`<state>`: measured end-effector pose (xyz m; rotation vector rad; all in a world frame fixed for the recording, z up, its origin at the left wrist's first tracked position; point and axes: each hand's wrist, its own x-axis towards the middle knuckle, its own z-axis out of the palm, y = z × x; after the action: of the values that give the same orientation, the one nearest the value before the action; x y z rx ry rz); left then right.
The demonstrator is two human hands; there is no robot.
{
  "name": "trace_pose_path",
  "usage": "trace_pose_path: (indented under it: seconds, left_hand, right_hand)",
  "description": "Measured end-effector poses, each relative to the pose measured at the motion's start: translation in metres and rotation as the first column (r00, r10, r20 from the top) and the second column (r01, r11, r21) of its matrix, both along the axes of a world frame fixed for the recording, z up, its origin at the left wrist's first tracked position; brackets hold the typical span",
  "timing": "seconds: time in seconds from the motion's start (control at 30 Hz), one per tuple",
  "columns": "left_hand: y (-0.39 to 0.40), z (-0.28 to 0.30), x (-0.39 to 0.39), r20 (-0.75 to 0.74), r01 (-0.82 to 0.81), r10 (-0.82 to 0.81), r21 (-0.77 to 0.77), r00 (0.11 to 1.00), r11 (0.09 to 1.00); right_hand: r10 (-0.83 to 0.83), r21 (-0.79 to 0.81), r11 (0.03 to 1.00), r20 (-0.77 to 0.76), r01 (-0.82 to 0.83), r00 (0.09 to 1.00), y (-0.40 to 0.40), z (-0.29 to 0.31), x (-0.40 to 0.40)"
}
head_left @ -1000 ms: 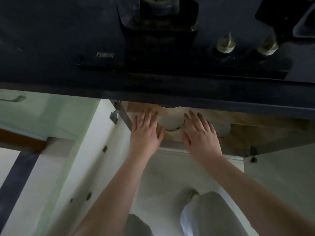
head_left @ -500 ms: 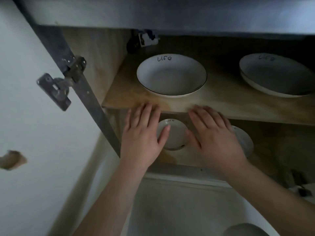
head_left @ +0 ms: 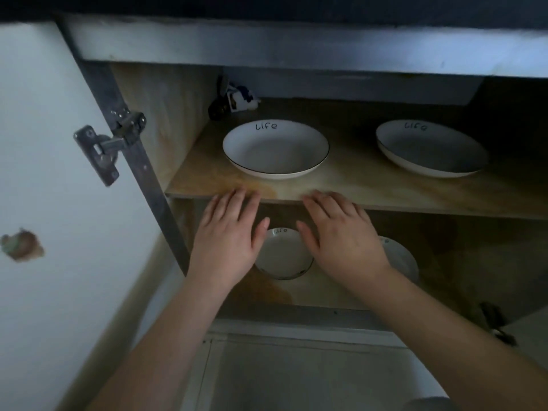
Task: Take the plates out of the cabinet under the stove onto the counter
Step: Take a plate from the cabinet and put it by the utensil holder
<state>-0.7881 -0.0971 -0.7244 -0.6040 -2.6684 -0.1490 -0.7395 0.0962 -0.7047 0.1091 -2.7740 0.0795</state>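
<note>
The cabinet stands open. On its upper wooden shelf (head_left: 370,185) lie two white plates marked "Life": one on the left (head_left: 275,149) and one on the right (head_left: 430,149). On the bottom shelf a small white plate (head_left: 281,253) shows between my hands, and another plate (head_left: 400,259) is partly hidden behind my right wrist. My left hand (head_left: 228,238) and my right hand (head_left: 341,235) are flat, fingers apart, palms down. Both hover in front of the upper shelf's edge, on either side of the small plate, and hold nothing.
The white cabinet door (head_left: 53,173) is swung open on the left, with a metal hinge (head_left: 109,146). A small dark object with a label (head_left: 234,102) sits at the back left of the upper shelf. The dark stove edge (head_left: 296,7) overhangs above.
The view dropped from the stove top to the open cabinet, so both shelves and the plates came into sight. My hands stay spread in front of the small plate.
</note>
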Motion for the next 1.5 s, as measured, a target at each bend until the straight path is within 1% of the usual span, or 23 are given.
trace_pose_path:
  seconds: [0.1, 0.13, 0.2, 0.23, 0.27, 0.3, 0.33, 0.37, 0.4, 0.43, 0.47, 0.5, 0.53, 0.57, 0.63, 0.7, 0.77, 0.87, 1.0, 1.13, 1.3, 1.4, 1.5]
  left_hand:
    - [0.002, 0.017, -0.009, 0.011, 0.008, -0.008, 0.015, 1.0, 1.0]
    - [0.002, 0.025, -0.014, 0.021, -0.008, 0.007, 0.05, 1.0, 0.999]
    - [0.001, 0.038, -0.025, 0.014, -0.035, 0.032, 0.236, 0.999, 0.971]
    - [0.001, 0.042, -0.031, 0.02, -0.043, 0.038, 0.371, 0.999, 0.928]
    - [0.002, 0.047, -0.036, 0.054, -0.054, 0.031, 0.517, 0.998, 0.854]
    - [0.004, 0.051, -0.042, 0.12, -0.083, 0.006, 0.654, 0.993, 0.752]
    - [0.007, 0.055, -0.048, 0.219, -0.151, -0.033, 0.767, 0.975, 0.623]
    - [0.01, 0.058, -0.054, 0.333, -0.26, -0.089, 0.853, 0.939, 0.453]
    - [0.013, 0.061, -0.06, 0.435, -0.389, -0.169, 0.887, 0.884, 0.248]
    - [0.014, 0.066, -0.065, 0.493, -0.499, -0.266, 0.865, 0.829, 0.05]
    - [0.013, 0.07, -0.069, 0.494, -0.562, -0.363, 0.82, 0.79, -0.109]
    - [0.01, 0.073, -0.072, 0.464, -0.594, -0.445, 0.776, 0.766, -0.213]
    - [0.008, 0.075, -0.074, 0.428, -0.612, -0.506, 0.74, 0.749, -0.279]
    - [0.005, 0.076, -0.075, 0.399, -0.626, -0.549, 0.709, 0.735, -0.324]
    - [0.002, 0.078, -0.075, 0.373, -0.657, -0.598, 0.658, 0.709, -0.369]
    - [0.0, 0.08, -0.074, 0.381, -0.68, -0.615, 0.633, 0.69, -0.371]
    - [-0.003, 0.082, -0.073, 0.414, -0.695, -0.606, 0.629, 0.679, -0.349]
    - [-0.009, 0.083, -0.07, 0.484, -0.715, -0.573, 0.636, 0.662, -0.289]
    - [-0.013, 0.078, -0.064, 0.537, -0.721, -0.539, 0.66, 0.649, -0.21]
    - [-0.015, 0.08, -0.068, 0.539, -0.712, -0.524, 0.671, 0.659, -0.206]
    - [-0.017, 0.089, -0.066, 0.534, -0.739, -0.587, 0.65, 0.608, -0.174]
    - [-0.018, 0.092, -0.059, 0.555, -0.756, -0.58, 0.632, 0.596, -0.172]
    - [-0.019, 0.091, -0.052, 0.588, -0.774, -0.574, 0.619, 0.57, -0.134]
  right_hand:
    - [-0.007, -0.09, 0.996, -0.094, -0.001, 0.996, 0.001, 0.01, -0.008]
    - [-0.012, -0.148, 0.989, -0.111, -0.005, 0.994, 0.003, 0.012, -0.012]
    - [-0.076, -0.371, 0.928, -0.082, 0.041, 0.994, 0.009, 0.017, -0.022]
    - [-0.132, -0.513, 0.853, -0.035, 0.095, 0.991, 0.013, 0.021, -0.028]
    - [-0.178, -0.658, 0.737, 0.032, 0.155, 0.983, 0.016, 0.024, -0.035]
    - [-0.203, -0.789, 0.579, 0.106, 0.207, 0.973, 0.017, 0.028, -0.042]
    - [-0.197, -0.89, 0.39, 0.17, 0.236, 0.966, 0.019, 0.033, -0.049]
    - [-0.161, -0.952, 0.2, 0.2, 0.23, 0.966, 0.02, 0.038, -0.056]
    - [-0.111, -0.98, 0.015, 0.194, 0.196, 0.975, 0.02, 0.043, -0.062]
    - [-0.068, -0.973, -0.172, 0.166, 0.152, 0.984, 0.019, 0.049, -0.066]
    - [-0.039, -0.933, -0.34, 0.137, 0.116, 0.99, 0.017, 0.054, -0.069]
    - [-0.017, -0.878, -0.469, 0.118, 0.096, 0.993, 0.015, 0.059, -0.07]
    - [0.001, -0.828, -0.553, 0.107, 0.089, 0.994, 0.013, 0.062, -0.072]
    - [0.014, -0.795, -0.6, 0.095, 0.084, 0.995, 0.012, 0.064, -0.073]
    - [0.016, -0.772, -0.631, 0.086, 0.077, 0.996, 0.011, 0.064, -0.073]
    - [0.019, -0.764, -0.639, 0.093, 0.083, 0.996, 0.011, 0.063, -0.069]
    - [0.04, -0.769, -0.63, 0.11, 0.11, 0.993, 0.012, 0.062, -0.061]
    - [0.057, -0.777, -0.61, 0.152, 0.155, 0.987, 0.019, 0.061, -0.05]
    - [0.099, -0.733, -0.648, 0.186, 0.205, 0.978, 0.034, 0.068, -0.041]
    - [0.067, -0.766, -0.6, 0.241, 0.232, 0.968, 0.037, 0.076, -0.048]
    - [0.122, -0.749, -0.603, 0.253, 0.274, 0.96, 0.022, 0.077, -0.052]
    - [0.124, -0.758, -0.582, 0.275, 0.294, 0.953, 0.024, 0.079, -0.054]
    - [0.167, -0.748, -0.572, 0.296, 0.337, 0.941, 0.034, 0.078, -0.053]
